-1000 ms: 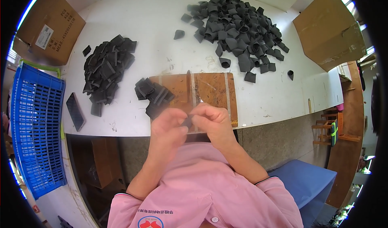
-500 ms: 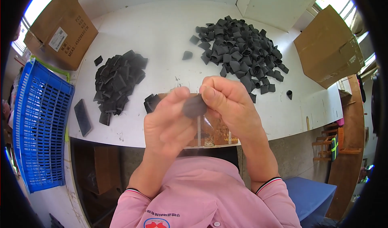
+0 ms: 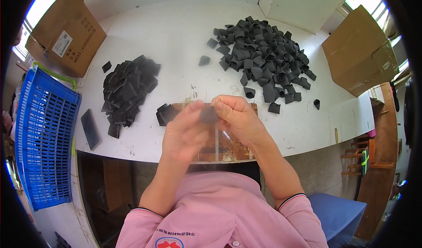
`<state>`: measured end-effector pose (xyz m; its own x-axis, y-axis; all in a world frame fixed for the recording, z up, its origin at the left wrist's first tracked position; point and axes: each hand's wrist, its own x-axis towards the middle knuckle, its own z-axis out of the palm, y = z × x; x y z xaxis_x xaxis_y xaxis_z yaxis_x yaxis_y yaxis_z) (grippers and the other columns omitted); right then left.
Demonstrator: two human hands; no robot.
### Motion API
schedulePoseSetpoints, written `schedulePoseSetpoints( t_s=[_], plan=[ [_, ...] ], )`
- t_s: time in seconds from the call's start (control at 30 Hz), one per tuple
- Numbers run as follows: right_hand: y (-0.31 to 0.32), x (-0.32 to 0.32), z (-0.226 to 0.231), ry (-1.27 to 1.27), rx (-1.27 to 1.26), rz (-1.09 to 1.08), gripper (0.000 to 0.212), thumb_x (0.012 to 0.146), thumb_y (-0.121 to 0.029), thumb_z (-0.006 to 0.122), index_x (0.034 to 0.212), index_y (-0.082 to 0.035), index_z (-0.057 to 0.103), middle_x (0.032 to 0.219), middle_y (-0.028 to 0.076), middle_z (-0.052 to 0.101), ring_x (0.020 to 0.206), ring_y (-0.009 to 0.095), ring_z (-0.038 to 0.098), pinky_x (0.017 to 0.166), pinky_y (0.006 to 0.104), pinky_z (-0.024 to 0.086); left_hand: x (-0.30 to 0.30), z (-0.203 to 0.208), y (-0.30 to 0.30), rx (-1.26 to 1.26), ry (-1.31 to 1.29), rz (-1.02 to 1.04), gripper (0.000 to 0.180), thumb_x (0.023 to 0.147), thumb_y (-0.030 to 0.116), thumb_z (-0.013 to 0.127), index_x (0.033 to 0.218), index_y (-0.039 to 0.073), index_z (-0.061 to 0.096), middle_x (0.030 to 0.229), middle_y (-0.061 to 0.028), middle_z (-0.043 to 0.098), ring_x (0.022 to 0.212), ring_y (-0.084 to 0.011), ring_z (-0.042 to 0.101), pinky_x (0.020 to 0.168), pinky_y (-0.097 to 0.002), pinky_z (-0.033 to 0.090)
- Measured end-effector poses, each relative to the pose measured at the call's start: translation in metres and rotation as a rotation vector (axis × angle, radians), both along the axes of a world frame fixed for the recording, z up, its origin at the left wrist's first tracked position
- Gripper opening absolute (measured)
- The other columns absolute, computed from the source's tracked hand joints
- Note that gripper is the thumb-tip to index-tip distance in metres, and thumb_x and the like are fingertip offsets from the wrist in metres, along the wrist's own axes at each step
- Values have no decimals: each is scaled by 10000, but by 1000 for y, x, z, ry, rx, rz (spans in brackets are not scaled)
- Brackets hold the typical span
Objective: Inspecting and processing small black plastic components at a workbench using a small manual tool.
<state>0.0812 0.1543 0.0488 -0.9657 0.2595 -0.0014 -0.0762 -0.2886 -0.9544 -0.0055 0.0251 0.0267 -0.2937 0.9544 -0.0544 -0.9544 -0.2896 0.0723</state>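
My right hand (image 3: 239, 119) pinches the dark piece (image 3: 208, 115), lower in view than half a second ago.
It's above the wooden board (image 3: 233, 150); my blurred left hand's (image 3: 184, 136) grip I can't tell. The left carton (image 3: 88, 41) bears black print, a white label (image 3: 62, 44).

Holds left hand (image 3: 184, 131) and right hand (image 3: 237, 119) close together, raised above the middle of the surface's near edge (image 3: 151, 159). Slants left forearm (image 3: 161, 186) and right forearm (image 3: 278, 171) inward across that edge, bare up to short sleeves. Pinches with right thumb and forefinger, other fingers curled toward the palm. Bends left fingers loosely, blurred, with one digit pointing toward the far edge.
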Motion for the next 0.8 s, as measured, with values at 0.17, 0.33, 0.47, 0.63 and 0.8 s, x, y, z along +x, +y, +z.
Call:
schedulePoseSetpoints(
  t_s=[0.17, 0.33, 0.47, 0.63, 0.8],
  plan=[
    [-1, 3, 2, -47, 90, -89, 210, 874, -172, 490, 744, -14, 535, 570, -25, 437, 493, 48, 380, 436, 195, 305, 20, 26, 5, -492, 974, 626, 306, 780, 23, 549, 1073, -37, 486, 952, -92, 555, 750, -97, 522, 583, -180, 402],
    [-12, 20, 8, 277, 808, -581, 251, 805, -222, 579, 885, 14, 545, 792, 88, 511, 649, 170, 497, 529, 262, 408, 4, 36, 6, -376, 1709, 700, 248, 777, 14, 555, 1018, -42, 535, 967, -109, 550, 864, -174, 521, 734, -239, 404],
    [-23, 16, 11, 367, 1095, -598, 367, 674, -226, 698, 911, 3, 538, 795, 84, 506, 686, 203, 507, 528, 285, 434, 11, 33, 9, -409, 1557, 733, 182, 748, -60, 524, 910, 3, 580, 820, -63, 583, 744, -115, 534, 679, -228, 426],
    [-27, 6, 19, 389, 1279, -730, 210, 632, -51, 664, 803, 2, 554, 709, 64, 493, 599, 204, 501, 469, 271, 419, 15, 36, 9, -255, 685, 664, 89, 858, 77, 488, 842, -5, 517, 826, -67, 534, 806, -143, 498, 747, -270, 408],
    [-19, 7, 13, 405, 1366, -693, 176, 592, 3, 621, 752, -1, 550, 689, 59, 480, 575, 189, 476, 451, 272, 399, 21, 33, 3, -311, 665, 658, 94, 863, 94, 487, 856, 3, 508, 838, -77, 521, 804, -147, 479, 745, -267, 385]
  ],
)
